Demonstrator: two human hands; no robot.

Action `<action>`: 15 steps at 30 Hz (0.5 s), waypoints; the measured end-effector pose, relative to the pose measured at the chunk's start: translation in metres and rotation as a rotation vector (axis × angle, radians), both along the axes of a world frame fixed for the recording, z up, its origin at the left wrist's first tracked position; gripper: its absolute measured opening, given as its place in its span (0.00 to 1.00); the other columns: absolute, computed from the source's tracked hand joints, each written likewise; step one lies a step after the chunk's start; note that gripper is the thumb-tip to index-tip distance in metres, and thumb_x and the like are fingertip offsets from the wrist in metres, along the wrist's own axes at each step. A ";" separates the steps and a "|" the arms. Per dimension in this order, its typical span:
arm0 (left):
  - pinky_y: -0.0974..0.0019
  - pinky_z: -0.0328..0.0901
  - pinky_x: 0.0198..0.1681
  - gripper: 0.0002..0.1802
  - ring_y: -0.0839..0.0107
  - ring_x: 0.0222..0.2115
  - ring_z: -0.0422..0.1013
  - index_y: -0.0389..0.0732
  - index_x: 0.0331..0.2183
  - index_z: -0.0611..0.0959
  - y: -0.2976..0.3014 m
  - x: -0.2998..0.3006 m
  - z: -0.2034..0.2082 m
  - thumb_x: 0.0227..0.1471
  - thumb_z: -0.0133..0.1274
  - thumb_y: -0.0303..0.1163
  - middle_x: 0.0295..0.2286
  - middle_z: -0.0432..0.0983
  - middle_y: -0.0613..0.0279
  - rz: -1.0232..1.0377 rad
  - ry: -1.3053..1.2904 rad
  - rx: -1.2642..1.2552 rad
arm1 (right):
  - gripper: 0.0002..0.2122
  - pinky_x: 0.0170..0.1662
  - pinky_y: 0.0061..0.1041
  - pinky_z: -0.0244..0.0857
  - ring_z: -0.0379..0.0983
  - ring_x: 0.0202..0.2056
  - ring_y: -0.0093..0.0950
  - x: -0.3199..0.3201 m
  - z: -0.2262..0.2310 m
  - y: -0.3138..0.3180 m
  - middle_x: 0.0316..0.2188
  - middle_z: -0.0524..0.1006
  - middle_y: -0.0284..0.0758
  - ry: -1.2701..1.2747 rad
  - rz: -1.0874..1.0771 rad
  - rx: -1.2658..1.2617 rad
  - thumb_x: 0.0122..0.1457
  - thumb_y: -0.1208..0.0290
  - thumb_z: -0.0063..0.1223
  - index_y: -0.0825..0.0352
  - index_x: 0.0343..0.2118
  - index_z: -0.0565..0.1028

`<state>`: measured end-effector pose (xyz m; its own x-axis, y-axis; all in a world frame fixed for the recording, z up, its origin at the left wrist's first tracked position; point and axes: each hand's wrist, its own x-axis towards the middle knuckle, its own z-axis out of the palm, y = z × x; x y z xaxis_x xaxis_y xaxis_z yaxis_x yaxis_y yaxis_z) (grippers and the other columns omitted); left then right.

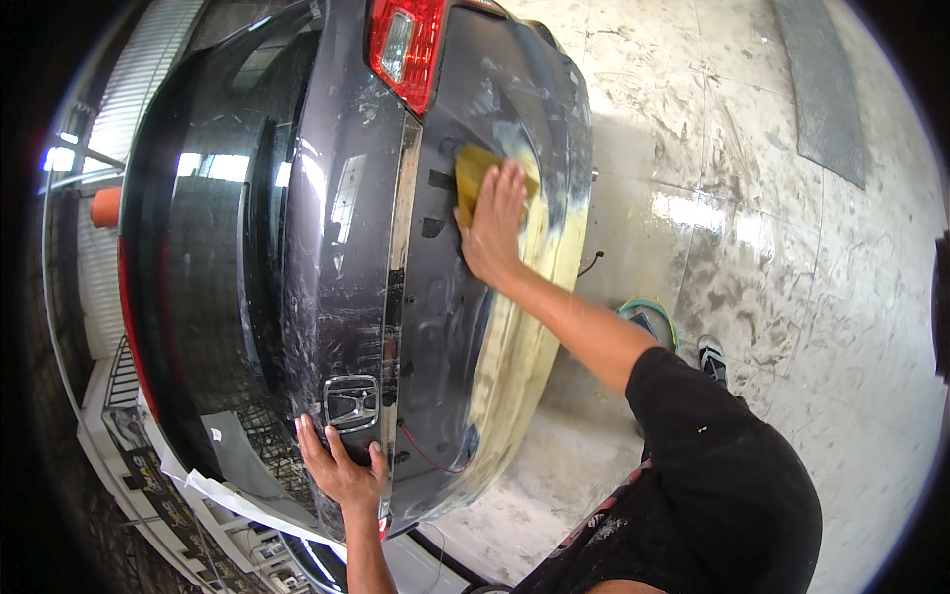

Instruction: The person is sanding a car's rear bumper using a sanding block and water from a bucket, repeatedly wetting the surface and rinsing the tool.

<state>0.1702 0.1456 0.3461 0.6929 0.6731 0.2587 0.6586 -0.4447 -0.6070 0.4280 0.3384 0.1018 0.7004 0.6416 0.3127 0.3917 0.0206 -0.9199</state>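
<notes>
The dark grey rear of a car (pixel 445 327) fills the middle of the head view, with whitish scuffs over its paint. My right hand (pixel 495 218) presses a folded yellow-olive sheet of sandpaper (pixel 473 166) flat against the panel below the red tail light (pixel 408 49). Pale yellow filler (pixel 515 366) runs along the bumper just beside that hand. My left hand (pixel 343 475) lies open on the tailgate, its fingers spread beside the chrome emblem (pixel 351 403). A bare metal strip (pixel 396 267) crosses the panel between the two hands.
The rear window (pixel 213 257) carries a wiper (pixel 252 247). A thin red wire (pixel 426 453) hangs near the bumper. On the smudged light floor (pixel 752 228) lies a grey mat (pixel 821 89). A rounded green-rimmed object (pixel 653 315) and my shoe (pixel 711 354) are below.
</notes>
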 end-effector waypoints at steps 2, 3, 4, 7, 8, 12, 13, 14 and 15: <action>0.38 0.60 0.58 0.38 0.33 0.59 0.60 0.44 0.65 0.59 0.001 0.000 -0.002 0.59 0.46 0.51 0.60 0.58 0.33 -0.008 -0.006 0.006 | 0.41 0.69 0.55 0.32 0.33 0.71 0.55 0.031 0.022 0.024 0.70 0.41 0.56 -0.095 0.046 0.154 0.58 0.70 0.58 0.76 0.68 0.44; 0.38 0.60 0.58 0.38 0.33 0.59 0.60 0.43 0.65 0.59 0.001 -0.002 -0.002 0.59 0.46 0.51 0.60 0.58 0.33 0.003 -0.003 0.015 | 0.41 0.70 0.53 0.32 0.33 0.71 0.53 0.043 0.034 0.031 0.70 0.42 0.54 -0.142 0.080 0.231 0.58 0.71 0.58 0.75 0.68 0.45; 0.38 0.60 0.58 0.38 0.33 0.59 0.60 0.43 0.64 0.60 -0.001 -0.005 -0.003 0.59 0.46 0.51 0.60 0.58 0.33 0.014 -0.004 0.016 | 0.38 0.71 0.49 0.35 0.38 0.71 0.51 0.048 0.035 0.031 0.69 0.47 0.53 -0.178 0.102 0.242 0.58 0.71 0.57 0.78 0.67 0.49; 0.39 0.60 0.58 0.37 0.33 0.59 0.60 0.41 0.63 0.61 -0.003 -0.006 -0.003 0.59 0.46 0.51 0.60 0.58 0.33 0.023 0.000 0.014 | 0.36 0.71 0.49 0.35 0.39 0.71 0.52 0.042 0.000 0.011 0.69 0.47 0.54 -0.164 0.105 0.195 0.60 0.71 0.54 0.79 0.66 0.49; 0.39 0.60 0.58 0.38 0.33 0.59 0.60 0.41 0.64 0.61 -0.002 -0.004 -0.002 0.59 0.46 0.51 0.60 0.58 0.33 0.021 0.005 0.014 | 0.36 0.71 0.49 0.36 0.40 0.70 0.51 0.037 -0.026 -0.001 0.69 0.47 0.54 -0.077 0.105 0.154 0.61 0.69 0.53 0.78 0.67 0.49; 0.39 0.60 0.58 0.38 0.34 0.59 0.60 0.43 0.65 0.59 0.002 0.001 -0.003 0.59 0.45 0.51 0.60 0.58 0.33 -0.009 0.007 0.015 | 0.35 0.71 0.48 0.37 0.41 0.70 0.51 0.048 -0.036 0.009 0.69 0.49 0.53 -0.035 -0.011 0.193 0.63 0.67 0.52 0.76 0.67 0.49; 0.39 0.60 0.58 0.38 0.34 0.59 0.60 0.43 0.65 0.59 -0.001 -0.003 -0.004 0.60 0.45 0.50 0.60 0.58 0.33 -0.002 0.008 0.015 | 0.35 0.71 0.47 0.36 0.41 0.70 0.50 0.064 -0.020 0.024 0.69 0.49 0.53 -0.057 0.034 0.189 0.63 0.66 0.52 0.76 0.67 0.50; 0.39 0.60 0.58 0.38 0.34 0.59 0.60 0.43 0.65 0.58 -0.001 -0.005 -0.005 0.60 0.45 0.50 0.60 0.58 0.33 0.004 0.008 0.020 | 0.35 0.71 0.46 0.36 0.41 0.70 0.50 0.085 0.000 0.041 0.69 0.49 0.53 -0.080 0.077 0.191 0.63 0.66 0.52 0.76 0.67 0.50; 0.39 0.60 0.58 0.39 0.34 0.59 0.60 0.44 0.66 0.58 -0.001 -0.006 -0.004 0.60 0.45 0.50 0.60 0.58 0.33 0.008 0.009 0.024 | 0.35 0.71 0.46 0.36 0.41 0.70 0.50 0.093 0.009 0.047 0.69 0.49 0.53 -0.101 0.120 0.192 0.64 0.65 0.52 0.76 0.67 0.50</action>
